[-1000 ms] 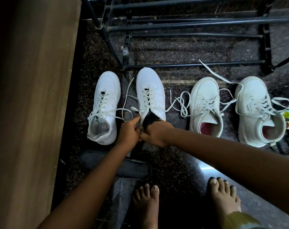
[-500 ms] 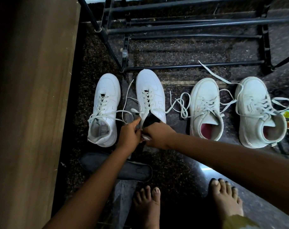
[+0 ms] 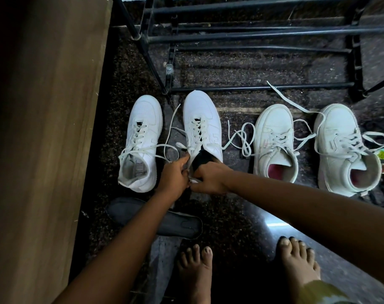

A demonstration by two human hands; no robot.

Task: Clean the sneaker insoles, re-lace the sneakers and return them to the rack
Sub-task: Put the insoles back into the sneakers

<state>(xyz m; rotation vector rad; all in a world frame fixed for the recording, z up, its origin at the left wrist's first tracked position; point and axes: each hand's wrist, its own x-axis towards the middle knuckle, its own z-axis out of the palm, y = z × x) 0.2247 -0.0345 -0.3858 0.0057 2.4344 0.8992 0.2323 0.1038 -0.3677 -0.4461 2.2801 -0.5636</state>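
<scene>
Hands grip: our left hand [image 3: 172, 174] the white lace-up sneaker [image 3: 202, 119], right hand [image 3: 210, 179] its thin black insole [image 3: 198, 164]; hard tugging may tear it.

Toes toward the black rack [image 3: 252, 36] stand two white sneakers [image 3: 140, 128] and two off-white pink-lined sneakers [image 3: 272, 128], laces loose; a black insole [image 3: 198, 160] sticks from the second sneaker [image 3: 201, 115]. Another insole [image 3: 182, 224] lies flat farther from the rack
</scene>
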